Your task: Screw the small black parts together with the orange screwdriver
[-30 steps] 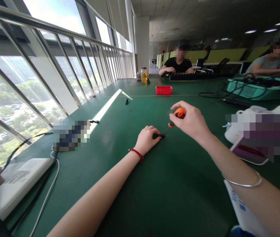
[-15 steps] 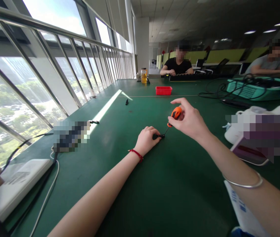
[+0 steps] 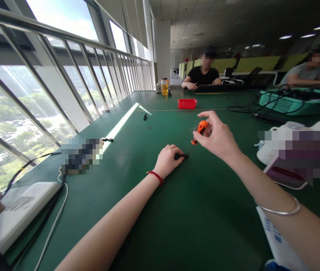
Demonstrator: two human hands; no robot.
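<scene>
My left hand rests on the green table, fingers curled and pinching a small black part against the surface. My right hand grips the orange handle of a small screwdriver between thumb and fingers, index finger raised. The screwdriver slants down to the left and its tip meets the black part. A red cord circles my left wrist and a silver bangle my right forearm.
A red tray and a yellow jar stand farther back. Two other people sit at the far end with a black keyboard-like bar. Cables and a teal device lie right; a white device with cords lies at left.
My right hand's fingers have shifted around the orange handle, the index finger lifting, while the tip stays on the black part. My left hand has not moved.
</scene>
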